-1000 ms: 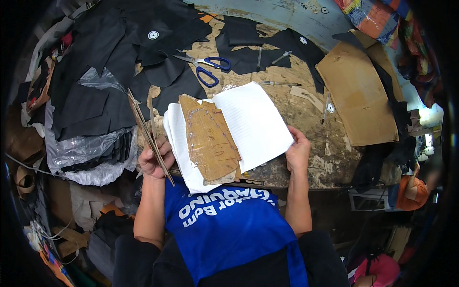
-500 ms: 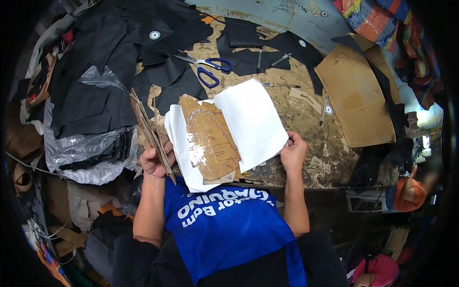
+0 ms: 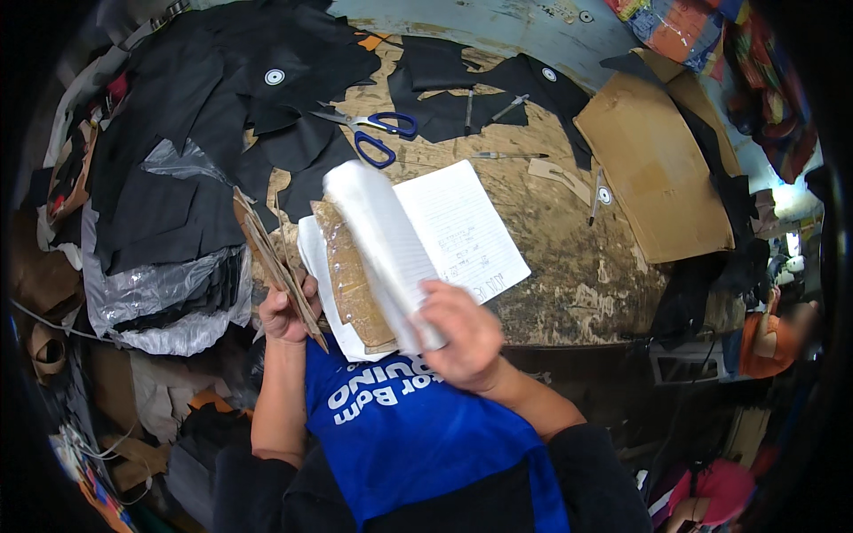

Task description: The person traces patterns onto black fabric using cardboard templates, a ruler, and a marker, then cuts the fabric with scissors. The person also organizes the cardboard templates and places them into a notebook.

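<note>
An open lined notebook (image 3: 475, 213) lies at the near table edge, handwriting on its right-hand page. My right hand (image 3: 462, 333), blurred by motion, grips the lower edge of a sheaf of notebook pages (image 3: 369, 213) that stands lifted and curved toward the left. Partly covered by that sheaf, brown card pattern pieces (image 3: 348, 289) rest on the notebook's left side. My left hand (image 3: 289, 311) is closed round a thin stack of brown card pieces (image 3: 267, 253), held on edge just left of the notebook.
Blue-handled scissors (image 3: 378, 133) lie beyond the notebook, with several pens (image 3: 509, 155) to their right. Black sheet material (image 3: 178, 107) covers the left and back. A plastic-wrapped black stack (image 3: 169, 306) sits at left, a cardboard box (image 3: 662, 169) at right. A person in orange (image 3: 766, 342) is farther right.
My right hand has moved left from the notebook's right edge, swinging pages over the brown pattern pieces and exposing a written page. My left hand still holds its stack.
</note>
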`<state>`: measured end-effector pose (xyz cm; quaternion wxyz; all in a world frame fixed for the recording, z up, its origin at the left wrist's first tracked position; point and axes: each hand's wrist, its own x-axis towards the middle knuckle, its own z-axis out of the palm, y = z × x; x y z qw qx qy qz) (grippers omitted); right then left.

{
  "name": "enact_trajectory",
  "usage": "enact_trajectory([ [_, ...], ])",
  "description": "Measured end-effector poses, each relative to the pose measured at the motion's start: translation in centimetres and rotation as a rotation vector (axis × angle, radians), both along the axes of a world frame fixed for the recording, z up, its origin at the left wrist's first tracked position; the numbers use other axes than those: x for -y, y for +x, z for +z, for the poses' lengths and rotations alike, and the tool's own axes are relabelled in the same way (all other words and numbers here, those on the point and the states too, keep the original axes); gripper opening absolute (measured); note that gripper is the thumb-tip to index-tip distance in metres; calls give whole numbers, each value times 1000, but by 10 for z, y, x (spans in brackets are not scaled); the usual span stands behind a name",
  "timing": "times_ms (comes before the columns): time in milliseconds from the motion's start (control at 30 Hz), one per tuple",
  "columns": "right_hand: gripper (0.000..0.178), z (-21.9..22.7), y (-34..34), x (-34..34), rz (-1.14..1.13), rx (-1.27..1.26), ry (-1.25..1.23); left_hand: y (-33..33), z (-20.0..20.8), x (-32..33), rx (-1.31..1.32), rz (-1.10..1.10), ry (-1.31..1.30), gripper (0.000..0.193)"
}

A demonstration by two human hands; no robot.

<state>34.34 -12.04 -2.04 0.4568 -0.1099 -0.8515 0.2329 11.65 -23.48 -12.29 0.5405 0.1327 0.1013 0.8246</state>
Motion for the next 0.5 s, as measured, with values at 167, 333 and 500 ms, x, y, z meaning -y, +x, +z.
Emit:
enact_trajectory([
  [167, 29, -9, -13, 17, 270, 193, -111, -3, -6, 4, 8, -43, 3, 49],
  [333, 27, -13, -7, 0, 386, 136, -491, -3, -7, 4, -26, -37, 52, 41],
  [500, 93, -7, 15, -21, 155, 443, -392, -3, -5, 2, -28, -62, 153, 25],
])
